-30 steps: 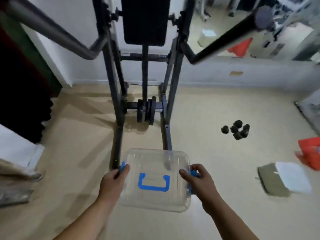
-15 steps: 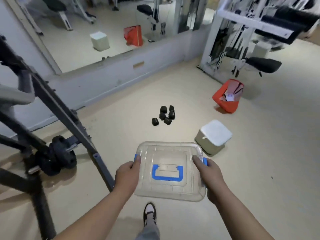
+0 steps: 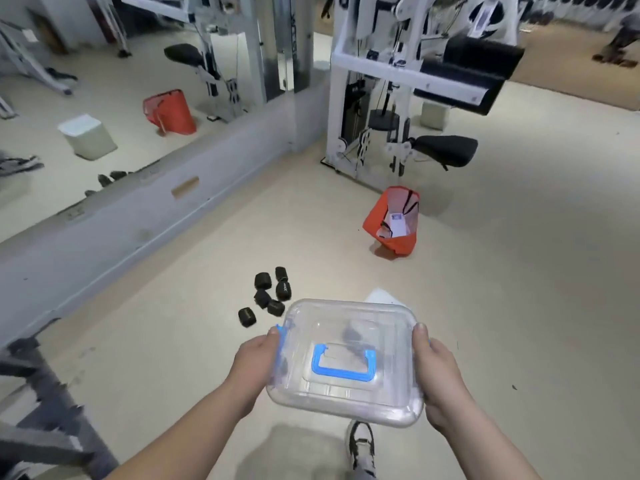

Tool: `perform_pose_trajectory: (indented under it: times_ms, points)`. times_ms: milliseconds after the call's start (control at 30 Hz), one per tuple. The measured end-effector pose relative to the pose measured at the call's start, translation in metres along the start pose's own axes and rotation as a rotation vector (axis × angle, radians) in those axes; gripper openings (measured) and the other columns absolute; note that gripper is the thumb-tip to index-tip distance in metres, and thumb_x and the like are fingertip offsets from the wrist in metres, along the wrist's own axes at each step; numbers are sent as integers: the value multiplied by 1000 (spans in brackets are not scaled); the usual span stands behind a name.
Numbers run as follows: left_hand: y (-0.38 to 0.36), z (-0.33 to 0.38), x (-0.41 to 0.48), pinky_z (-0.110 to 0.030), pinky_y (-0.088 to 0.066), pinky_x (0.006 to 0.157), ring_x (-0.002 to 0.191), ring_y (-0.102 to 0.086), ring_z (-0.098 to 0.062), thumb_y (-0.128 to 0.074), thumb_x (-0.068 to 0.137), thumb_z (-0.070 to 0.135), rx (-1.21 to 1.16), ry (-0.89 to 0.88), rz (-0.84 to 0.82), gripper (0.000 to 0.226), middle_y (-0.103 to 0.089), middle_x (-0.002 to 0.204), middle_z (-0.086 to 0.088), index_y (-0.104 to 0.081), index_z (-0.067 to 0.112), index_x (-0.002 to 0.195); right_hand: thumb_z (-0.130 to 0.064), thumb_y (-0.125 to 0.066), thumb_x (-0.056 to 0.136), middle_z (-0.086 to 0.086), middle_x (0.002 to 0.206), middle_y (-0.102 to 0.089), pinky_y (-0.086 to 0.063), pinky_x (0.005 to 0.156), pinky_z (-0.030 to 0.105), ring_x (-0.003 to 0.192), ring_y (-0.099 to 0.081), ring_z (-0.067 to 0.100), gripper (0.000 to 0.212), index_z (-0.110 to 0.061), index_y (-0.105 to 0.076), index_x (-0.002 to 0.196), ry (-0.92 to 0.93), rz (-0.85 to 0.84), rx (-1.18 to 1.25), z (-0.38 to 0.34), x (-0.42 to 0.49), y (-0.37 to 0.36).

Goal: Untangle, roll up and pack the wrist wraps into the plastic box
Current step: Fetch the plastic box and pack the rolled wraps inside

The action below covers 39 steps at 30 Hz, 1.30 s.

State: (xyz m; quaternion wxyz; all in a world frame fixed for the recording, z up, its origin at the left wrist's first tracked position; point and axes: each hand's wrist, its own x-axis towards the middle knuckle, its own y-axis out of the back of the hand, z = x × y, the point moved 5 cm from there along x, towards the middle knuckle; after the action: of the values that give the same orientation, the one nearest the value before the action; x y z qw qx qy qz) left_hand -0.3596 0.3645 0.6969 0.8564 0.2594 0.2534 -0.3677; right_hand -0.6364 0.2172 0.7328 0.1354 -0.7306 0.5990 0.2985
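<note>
"Wrist wraps, where are they?"

"On the floor, six black rolls in a loose cluster, just beyond the box's far left corner and not touching it."

"Any writing on them?"

"One roll has pale lettering along its side, but it's too small and soft to read."

"And the hands?"

"The left hand grips the left edge of the clear plastic box, thumb on top beside a blue clip, fingers curled under and out of sight. The lid is on, with a blue handle lying flat in its recess. The right hand grips the right edge the same way, with its fingers hidden too."

"Anything inside the box?"

"Dark smudges show through the lid. I cannot tell if they're inside or below it."

"Further right?"

"A white corner pokes out behind the box, the rest covered. Beyond it an orange bag lies open on the floor, holding a card with illegible blue print."
</note>
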Motion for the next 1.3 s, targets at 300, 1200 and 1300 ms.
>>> perform_pose_trajectory:
  times_ms: [300, 1200, 1300]
  points:
    - [-6, 89, 94, -34, -53, 74, 76, -61, -19, -59, 89, 6, -54, 21, 223, 16, -73, 88, 1, -74, 10, 89, -44, -39, 111, 8, 88, -59, -45, 64, 31, 72, -53, 22, 46, -2, -59, 110, 53, -211, -132, -142, 163, -73]
    - [111, 345, 452, -34, -48, 75, 86, -63, -32, -47, 105, 34, 347, 35, 507, 35, -70, 82, -1, -67, 17, 82, -53, -51, 107, 4, 95, -78, -58, 83, 42, 86, -72, 26, 43, -14, -67, 113, -17, -362, -112, -386, 450, -410]
    - [87, 363, 501, -34, -43, 75, 92, -63, -33, -45, 107, 35, 302, 93, 534, 33, -73, 95, -3, -69, 16, 96, -54, -51, 107, 5, 103, -79, -59, 80, 41, 90, -74, 26, 40, -19, -68, 114, -60, -360, -165, -403, 513, -427]
